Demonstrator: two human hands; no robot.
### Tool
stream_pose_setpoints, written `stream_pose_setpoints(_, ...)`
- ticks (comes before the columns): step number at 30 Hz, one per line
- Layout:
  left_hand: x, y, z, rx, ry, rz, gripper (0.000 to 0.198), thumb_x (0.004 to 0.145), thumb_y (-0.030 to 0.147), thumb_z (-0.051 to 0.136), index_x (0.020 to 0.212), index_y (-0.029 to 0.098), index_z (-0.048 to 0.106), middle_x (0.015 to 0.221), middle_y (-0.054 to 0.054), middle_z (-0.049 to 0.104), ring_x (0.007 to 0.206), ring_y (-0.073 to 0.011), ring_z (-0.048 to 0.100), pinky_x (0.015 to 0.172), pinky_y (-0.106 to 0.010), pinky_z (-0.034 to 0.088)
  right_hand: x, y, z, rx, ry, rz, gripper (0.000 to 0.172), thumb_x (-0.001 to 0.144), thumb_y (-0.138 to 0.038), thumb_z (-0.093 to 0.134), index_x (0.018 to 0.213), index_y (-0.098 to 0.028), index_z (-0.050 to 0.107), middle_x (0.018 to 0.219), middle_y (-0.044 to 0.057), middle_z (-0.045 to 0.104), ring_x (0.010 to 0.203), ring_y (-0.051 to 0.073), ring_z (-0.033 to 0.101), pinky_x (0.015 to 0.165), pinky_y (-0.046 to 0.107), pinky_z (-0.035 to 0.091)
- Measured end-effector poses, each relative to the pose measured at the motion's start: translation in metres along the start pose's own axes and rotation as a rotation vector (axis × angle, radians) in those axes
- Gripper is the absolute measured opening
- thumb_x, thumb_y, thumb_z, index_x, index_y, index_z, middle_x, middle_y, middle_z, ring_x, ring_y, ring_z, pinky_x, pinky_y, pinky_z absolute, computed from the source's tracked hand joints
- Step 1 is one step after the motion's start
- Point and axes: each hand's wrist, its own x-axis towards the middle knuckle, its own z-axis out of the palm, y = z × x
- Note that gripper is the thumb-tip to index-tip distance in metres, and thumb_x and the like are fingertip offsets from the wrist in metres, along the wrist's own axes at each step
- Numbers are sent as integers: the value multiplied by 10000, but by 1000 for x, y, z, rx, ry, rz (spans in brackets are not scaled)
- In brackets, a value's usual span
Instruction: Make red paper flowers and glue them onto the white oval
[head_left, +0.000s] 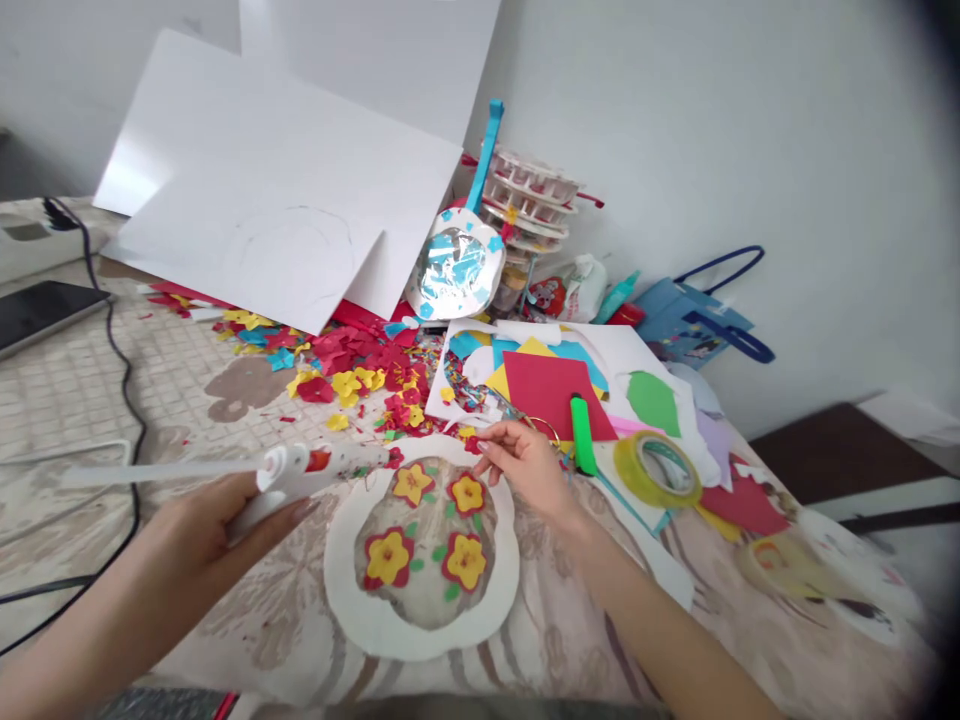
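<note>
Both forearms (90,610) are nearest to the camera. Left hand (202,530) has its fingers closed around a white glue gun (283,470), whose nozzle points toward the upper edge of a white scalloped frame (345,545). This frame lies flat on the patterned tablecloth (270,610), between the two hands, with four yellow-and-red flowers (388,558) in its transparent middle. Right hand (529,465) has bent fingers at the frame's upper rim, beside a small red piece (472,444); whether they pinch it, I cannot tell. Loose paper flowers (349,385) lie behind, and a tape roll (634,480) lies to the right.
</note>
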Motion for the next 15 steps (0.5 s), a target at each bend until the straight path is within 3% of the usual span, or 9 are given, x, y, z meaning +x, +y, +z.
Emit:
stream_pose_setpoints(4, 3, 25, -3, 42, -80, 8, 485, 750, 588, 419, 472, 190, 419, 415, 67, 351, 424, -84, 335, 445, -199, 263, -31, 7, -17, -46, 108, -31, 148, 788, -314, 584, 840, -176, 571, 740, 28, 646, 715, 186, 679, 522, 255, 543)
stream_pose_setpoints(11, 9, 55, 9, 73, -112, 79, 474, 777, 571, 433, 503, 184, 436, 424, 67, 380, 419, -93, 368, 460, -213, 274, -78, 15, -31, -266, 214, -110, 119, 836, -230, 518, 898, -199, 614, 854, 58, 667, 764, 176, 651, 654, 307, 555)
stream_pose_setpoints(15, 7, 75, 16, 42, -157, 179, 345, 818, 473, 429, 667, 183, 540, 609, 32, 565, 560, -136, 527, 555, -228, 370, -98, 14, -32, -478, 228, -259, 165, 825, -144, 503, 891, -210, 638, 929, 61, 658, 882, 187, 618, 760, 332, 519)
